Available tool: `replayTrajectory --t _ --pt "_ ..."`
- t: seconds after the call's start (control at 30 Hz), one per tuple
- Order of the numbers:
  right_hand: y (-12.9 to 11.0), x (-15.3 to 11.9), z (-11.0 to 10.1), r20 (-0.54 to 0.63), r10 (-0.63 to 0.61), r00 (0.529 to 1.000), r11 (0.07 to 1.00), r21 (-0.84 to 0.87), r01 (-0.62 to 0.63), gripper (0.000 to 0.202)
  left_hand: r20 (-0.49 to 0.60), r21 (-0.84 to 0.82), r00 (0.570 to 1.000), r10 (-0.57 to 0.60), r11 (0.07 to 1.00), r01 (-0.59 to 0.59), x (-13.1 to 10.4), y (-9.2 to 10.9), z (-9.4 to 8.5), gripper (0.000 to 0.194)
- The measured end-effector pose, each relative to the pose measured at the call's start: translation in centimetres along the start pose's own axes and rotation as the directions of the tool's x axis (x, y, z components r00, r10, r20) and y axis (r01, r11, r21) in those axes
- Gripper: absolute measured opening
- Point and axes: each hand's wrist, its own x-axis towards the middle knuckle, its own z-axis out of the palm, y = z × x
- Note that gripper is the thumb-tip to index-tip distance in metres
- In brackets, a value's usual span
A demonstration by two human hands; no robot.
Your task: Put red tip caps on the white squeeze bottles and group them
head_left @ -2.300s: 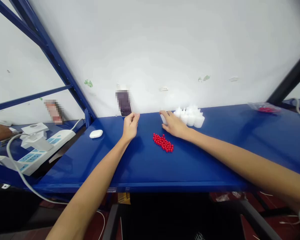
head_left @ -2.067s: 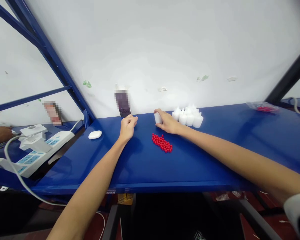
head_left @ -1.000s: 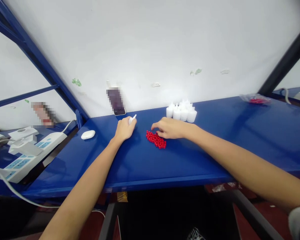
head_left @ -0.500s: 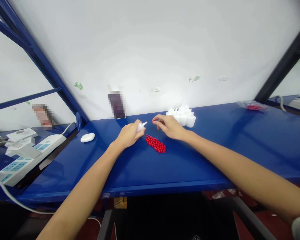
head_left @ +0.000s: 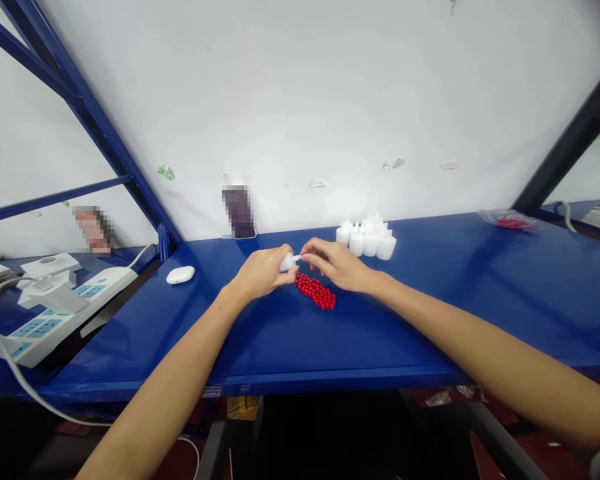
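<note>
My left hand [head_left: 266, 270] is closed around a small white dropper bottle [head_left: 287, 263], tilted so its thin nozzle points to the right. At the nozzle's tip, the thumb and forefinger of my right hand [head_left: 336, 265] pinch a small red cap [head_left: 303, 255], mostly hidden by the fingertips. Just below both hands, many loose red caps [head_left: 316, 291] lie in a patch on the blue table [head_left: 380, 333]. Behind my right hand stands a group of upright white bottles [head_left: 370, 241] with nozzles.
A phone [head_left: 240, 212] leans against the wall. A white earbud case [head_left: 181, 275] lies on the left of the table, and a power strip [head_left: 75, 307] with a cable lies beyond that edge. At the far right is a clear bag [head_left: 507, 219] with red contents.
My right hand has closed the gap to the bottle and brought the cap onto its nozzle tip. The bottle stays in my left hand. The view has shifted slightly.
</note>
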Motion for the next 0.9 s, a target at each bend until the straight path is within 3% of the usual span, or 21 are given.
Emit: replayTrajectory --t 0.13,0.23,0.43,0.67,0.77,0.9 --pt "-0.3 0.0 -0.7 0.096 -0.127 0.987 0.972 -0.187 0.143 0.026 0.021 -0.014 0.997 0.071 0.997 -0.071 -0.3 0.1 -0.6 0.027" --pt "-1.0 0.1 -1.0 0.094 -0.141 0.985 0.972 -0.176 0.156 0.027 0.0 -0.009 0.998 0.062 0.998 -0.062 -0.2 0.7 -0.9 0.029" --pt "-0.8 0.5 -0.5 0.047 -0.035 0.998 0.997 -0.064 0.038 0.029 0.033 0.033 0.999 0.031 0.999 -0.032 0.7 0.7 -0.2 0.031" --pt "2.0 0.8 0.7 -0.104 0.156 0.982 0.983 0.117 -0.143 0.04 -0.045 -0.024 0.999 -0.01 1.0 0.009 0.7 -2.4 0.4 0.038" --pt "3.3 1.7 0.4 -0.089 0.215 0.973 0.975 -0.039 -0.219 0.036 -0.071 -0.055 0.991 -0.11 0.993 0.106 0.1 -3.6 -0.1 0.04" --pt "3.8 4.8 0.4 0.117 0.263 0.958 0.874 -0.449 -0.186 0.036 -0.128 -0.117 0.969 -0.212 0.973 0.197 -0.4 -4.0 -0.7 0.037"
